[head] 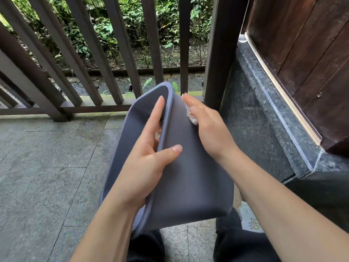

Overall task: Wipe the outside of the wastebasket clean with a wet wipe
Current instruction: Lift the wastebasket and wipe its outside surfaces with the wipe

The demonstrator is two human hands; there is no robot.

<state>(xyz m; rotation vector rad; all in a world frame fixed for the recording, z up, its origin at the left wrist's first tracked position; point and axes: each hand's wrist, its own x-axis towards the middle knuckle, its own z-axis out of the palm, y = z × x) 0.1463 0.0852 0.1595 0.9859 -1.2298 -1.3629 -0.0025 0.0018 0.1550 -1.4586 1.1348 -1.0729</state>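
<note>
The grey, rounded-rectangular plastic wastebasket (pixel 188 167) lay tipped on its side above our lap, its open mouth turned to our left and its base to the lower right. Its long axis ran away from us, from near the knees up toward the dark wooden railing (pixel 90 72). Our left hand (pixel 149 157) gripped the near part of the rim: the fingers reached inside the mouth while the thumb clamped against the outer wall. Our right hand (pixel 205 125) rested on that same outer wall, just beyond and to the right of the left thumb, and pressed a crumpled white wet wipe (pixel 190 114) against the plastic. Its fingers lay fairly straight over the wipe, pointing toward the far end of the rim; how the thumb held the wipe we could not tell. We judged the wiping to be under way on the upward-facing side. Most of that wall stretched from the right hand back toward us, so a stroke along the long axis fell to the right hand, the left serving as the brace. Beneath lay grey stone paving (pixel 47 167); to the right of the right hand stood a dark polished stone ledge (pixel 264 114) under a brown wooden panel (pixel 311 53).
</note>
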